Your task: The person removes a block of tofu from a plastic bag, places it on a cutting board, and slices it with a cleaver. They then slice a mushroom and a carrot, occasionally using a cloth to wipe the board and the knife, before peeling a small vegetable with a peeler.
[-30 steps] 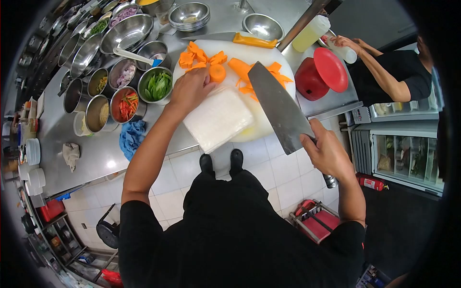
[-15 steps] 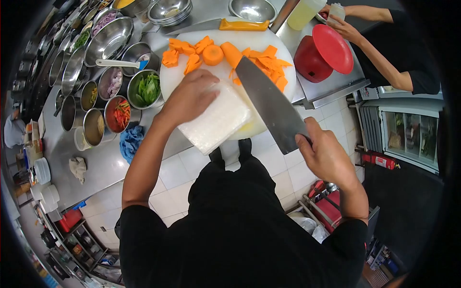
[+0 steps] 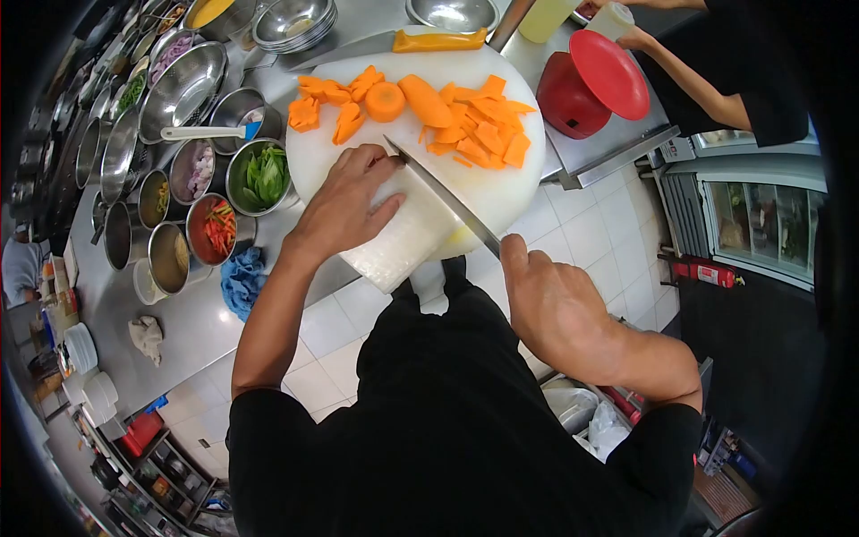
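A white rectangular block (image 3: 407, 228) with a faintly crinkled, glossy side lies across the near edge of the white cutting board (image 3: 313, 170). My left hand (image 3: 349, 201) presses on its left part, fingers bent over the far end and thumb across the top. Held edge-down along the block's right side is a broad kitchen knife (image 3: 452, 201), tip at the far end near my left fingertips. My right hand (image 3: 559, 304) is closed round its handle, which is hidden. Beyond the block are a peeled carrot piece (image 3: 425, 101), a carrot stub (image 3: 385, 102) and several carrot offcuts (image 3: 492, 130).
A yellow-handled knife (image 3: 438, 38) lies at the board's far edge. Metal pots hold green leaves (image 3: 261, 174) and sliced peppers (image 3: 219, 226); a blue cloth (image 3: 242, 282) lies nearby. To the right stands a red container (image 3: 573, 94), with a co-worker's arm (image 3: 689, 76) beyond.
The knife has swung from broadside above the board to edge-down along the white block. My right hand has moved left and nearer to me; my left hand has settled on the block.
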{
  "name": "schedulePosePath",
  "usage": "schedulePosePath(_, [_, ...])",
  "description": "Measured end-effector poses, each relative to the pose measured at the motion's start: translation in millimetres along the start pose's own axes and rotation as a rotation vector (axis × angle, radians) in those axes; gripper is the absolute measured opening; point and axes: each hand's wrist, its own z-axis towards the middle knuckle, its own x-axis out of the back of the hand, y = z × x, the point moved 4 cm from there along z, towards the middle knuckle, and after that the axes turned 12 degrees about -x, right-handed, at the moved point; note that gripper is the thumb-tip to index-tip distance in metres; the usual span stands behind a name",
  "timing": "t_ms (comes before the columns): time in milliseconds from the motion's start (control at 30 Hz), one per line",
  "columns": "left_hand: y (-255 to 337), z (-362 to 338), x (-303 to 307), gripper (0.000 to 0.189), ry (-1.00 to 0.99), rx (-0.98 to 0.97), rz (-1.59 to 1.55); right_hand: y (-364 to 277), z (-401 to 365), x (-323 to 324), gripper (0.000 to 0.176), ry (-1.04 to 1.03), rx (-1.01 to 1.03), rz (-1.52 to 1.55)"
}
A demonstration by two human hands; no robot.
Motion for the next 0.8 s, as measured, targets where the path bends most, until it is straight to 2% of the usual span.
schedulePosePath(167, [-2, 0, 0, 0.037, 0.017, -0.034, -0.007, -5, 11, 1, 0.015, 0.036, 0.06, -0.005])
schedulePosePath(233, [-3, 0, 0, 0.037, 0.021, -0.047, -0.01, -5, 20, -1, 0.016, -0.098, 0.028, -0.009])
schedulePosePath(367, [-5, -1, -2, 0.036, 0.036, -0.076, -0.004, -6, 34, 8, 0.016, -0.159, 0.039, -0.097])
schedulePosePath(500, [-6, -3, -3, 0.036, 0.061, -0.065, -0.014, -4, 44, -10, 0.017, -0.142, 0.06, -0.069])
schedulePosePath(600, [-5, -4, -3, 0.036, 0.019, -0.03, -0.031, 1, 35, -36, 0.016, -0.122, -0.09, 0.008])
schedulePosePath(700, [-7, -8, -5, 0.036, 0.041, -0.059, -0.02, 7, 36, -35, 0.015, -0.062, -0.104, 0.055])
schedulePosePath(733, [-8, -13, -4, 0.036, 0.047, -0.061, -0.009, 9, 36, -34, 0.02, -0.064, -0.107, 0.058])
schedulePosePath(800, [-14, -25, 1, 0.037, 0.102, -0.039, -0.155, 11, 35, -24, 0.019, -0.056, -0.084, 0.072])
